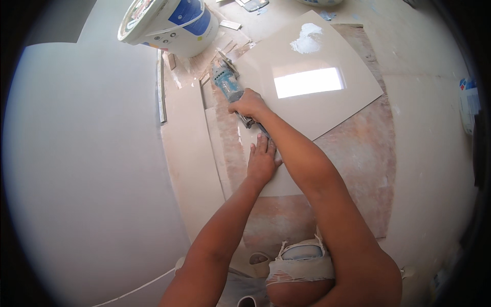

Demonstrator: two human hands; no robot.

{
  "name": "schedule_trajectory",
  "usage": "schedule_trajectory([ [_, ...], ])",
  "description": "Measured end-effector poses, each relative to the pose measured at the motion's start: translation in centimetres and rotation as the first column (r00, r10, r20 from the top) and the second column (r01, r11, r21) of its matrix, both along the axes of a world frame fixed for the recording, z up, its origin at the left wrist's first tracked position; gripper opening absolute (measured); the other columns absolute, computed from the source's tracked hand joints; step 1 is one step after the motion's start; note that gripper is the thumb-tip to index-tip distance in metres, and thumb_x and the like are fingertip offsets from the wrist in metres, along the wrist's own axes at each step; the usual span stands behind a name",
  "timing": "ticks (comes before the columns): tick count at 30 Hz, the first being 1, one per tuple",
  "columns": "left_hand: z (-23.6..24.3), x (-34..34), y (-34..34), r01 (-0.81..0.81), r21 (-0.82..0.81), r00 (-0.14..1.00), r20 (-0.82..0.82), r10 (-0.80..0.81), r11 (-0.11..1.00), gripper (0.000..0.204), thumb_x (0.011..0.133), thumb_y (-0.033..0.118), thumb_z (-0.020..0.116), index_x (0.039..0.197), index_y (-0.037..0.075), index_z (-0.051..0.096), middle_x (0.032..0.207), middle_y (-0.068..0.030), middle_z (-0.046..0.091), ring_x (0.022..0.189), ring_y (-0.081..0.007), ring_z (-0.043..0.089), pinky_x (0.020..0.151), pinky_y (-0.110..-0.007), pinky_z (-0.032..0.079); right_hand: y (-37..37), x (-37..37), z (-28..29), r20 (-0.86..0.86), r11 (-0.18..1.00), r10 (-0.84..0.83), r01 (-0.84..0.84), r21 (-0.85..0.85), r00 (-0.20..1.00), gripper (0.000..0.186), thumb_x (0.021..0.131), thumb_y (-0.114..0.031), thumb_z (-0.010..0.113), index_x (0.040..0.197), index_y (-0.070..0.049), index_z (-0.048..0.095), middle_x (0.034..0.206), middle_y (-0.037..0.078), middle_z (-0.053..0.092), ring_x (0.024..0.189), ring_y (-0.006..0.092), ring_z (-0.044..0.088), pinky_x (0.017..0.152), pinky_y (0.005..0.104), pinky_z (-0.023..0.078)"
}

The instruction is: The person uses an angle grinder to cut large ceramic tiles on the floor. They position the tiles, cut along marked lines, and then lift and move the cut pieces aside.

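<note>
My right hand (250, 105) is wrapped round the rear body of a blue angle grinder (225, 81), dusty with white residue. The grinder's disc end points away from me, at the left edge of a large glossy beige tile (353, 87). A dark cord leaves its back end, close to my left fingers. Pressed flat with fingers stretched out, my left hand (262, 162) rests on the tile's near part, below the grinder. A white smear lies on the tile's far part, and a bright window reflection shows on its surface.
Under the tile is a stained reddish board (365, 158). Beyond the grinder stands a white bucket (192, 38) with a blue label. A pale tile strip (192, 133) runs along the grey wall (97, 153) at left. Another white container (468, 105) is at far right.
</note>
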State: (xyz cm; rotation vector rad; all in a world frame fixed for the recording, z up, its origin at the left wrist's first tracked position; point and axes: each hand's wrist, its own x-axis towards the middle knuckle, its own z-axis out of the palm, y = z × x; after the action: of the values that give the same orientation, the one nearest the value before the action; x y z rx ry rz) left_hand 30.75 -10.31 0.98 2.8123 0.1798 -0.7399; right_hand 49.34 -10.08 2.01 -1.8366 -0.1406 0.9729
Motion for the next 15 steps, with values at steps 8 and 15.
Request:
schedule_trajectory([
  [8,-0.40,-0.20,-0.05,-0.011,0.008,0.998,0.065,0.010,1.000,0.072,0.091,0.039,0.068,0.149,0.002,0.043,0.159,-0.0256,0.030,0.152,-0.0380,0.022,0.121,-0.055,0.021,-0.52,-0.66,0.58,0.051,0.999,-0.043,0.043,-0.001,0.998,0.078,0.056,-0.030,0.084,0.116,0.013,0.061,0.111,0.029,0.068,0.100,0.0352,0.070,0.085,0.0369,0.057],
  [15,-0.39,-0.19,0.05,0.009,-0.001,0.999,0.053,-0.009,1.000,0.074,0.090,0.039,0.069,0.148,0.001,0.044,0.158,-0.0271,0.030,0.151,-0.0395,0.022,0.121,-0.056,0.021,-0.65,-0.76,0.25,0.040,0.999,-0.035,0.035,0.001,0.999,0.078,0.056,-0.031,0.083,0.115,0.013,0.061,0.111,0.030,0.068,0.099,0.0362,0.070,0.086,0.0366,0.056],
])
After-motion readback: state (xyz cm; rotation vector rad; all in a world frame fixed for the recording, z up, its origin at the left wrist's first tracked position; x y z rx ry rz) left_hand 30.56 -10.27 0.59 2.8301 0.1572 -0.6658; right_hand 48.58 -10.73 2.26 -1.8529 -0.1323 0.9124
